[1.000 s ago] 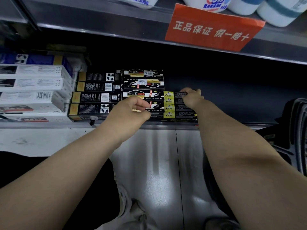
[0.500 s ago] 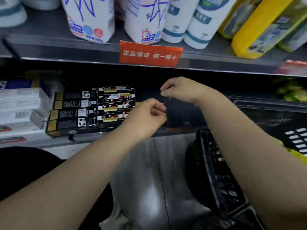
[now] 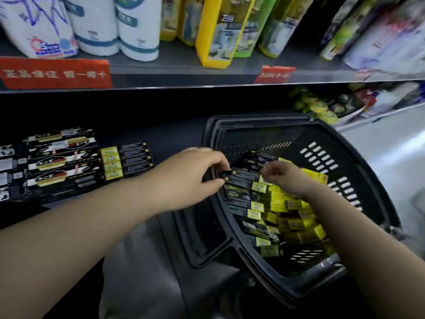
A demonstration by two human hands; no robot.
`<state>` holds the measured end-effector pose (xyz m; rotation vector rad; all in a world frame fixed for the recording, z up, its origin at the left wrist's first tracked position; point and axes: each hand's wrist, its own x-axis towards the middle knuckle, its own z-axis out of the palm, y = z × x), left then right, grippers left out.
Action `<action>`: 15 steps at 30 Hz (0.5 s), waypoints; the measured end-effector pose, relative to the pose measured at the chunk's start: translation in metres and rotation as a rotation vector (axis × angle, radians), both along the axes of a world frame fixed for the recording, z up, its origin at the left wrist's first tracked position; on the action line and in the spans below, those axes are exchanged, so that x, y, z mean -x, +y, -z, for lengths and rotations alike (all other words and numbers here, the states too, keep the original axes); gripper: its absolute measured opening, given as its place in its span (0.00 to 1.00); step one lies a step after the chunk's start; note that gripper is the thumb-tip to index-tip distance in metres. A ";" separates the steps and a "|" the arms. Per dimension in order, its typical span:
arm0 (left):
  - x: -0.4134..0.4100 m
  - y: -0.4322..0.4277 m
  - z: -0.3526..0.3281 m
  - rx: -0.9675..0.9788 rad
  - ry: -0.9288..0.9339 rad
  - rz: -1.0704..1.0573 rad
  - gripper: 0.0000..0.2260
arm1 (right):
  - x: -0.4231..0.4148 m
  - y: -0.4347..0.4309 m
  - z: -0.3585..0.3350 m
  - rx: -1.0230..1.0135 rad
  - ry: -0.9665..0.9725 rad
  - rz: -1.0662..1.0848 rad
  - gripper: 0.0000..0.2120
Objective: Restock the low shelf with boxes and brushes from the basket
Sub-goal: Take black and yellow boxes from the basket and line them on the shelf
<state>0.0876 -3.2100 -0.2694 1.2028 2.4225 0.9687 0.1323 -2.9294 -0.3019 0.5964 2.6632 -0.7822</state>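
The left hand (image 3: 190, 178) pinches the black end of a black-and-yellow box (image 3: 241, 179) between thumb and fingers. The right hand (image 3: 281, 178) curls its fingers around the same box's yellow end. The box sits just above the pile in the basket (image 3: 345, 143).

The low shelf (image 3: 170, 143) is dark, with stacked boxes (image 3: 62, 162) at its left. Above it, an upper shelf (image 3: 184, 77) carries white bags, yellow and green packs, and a red sign (image 3: 55, 73). The floor (image 3: 138, 261) is grey and shiny.

The black basket stands on the floor beside the shelf, holding many loose boxes (image 3: 276, 208).
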 end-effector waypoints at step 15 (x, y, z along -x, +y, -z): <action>0.014 0.041 0.019 0.141 0.039 0.109 0.12 | 0.009 0.032 0.082 -0.802 -0.193 -0.281 0.22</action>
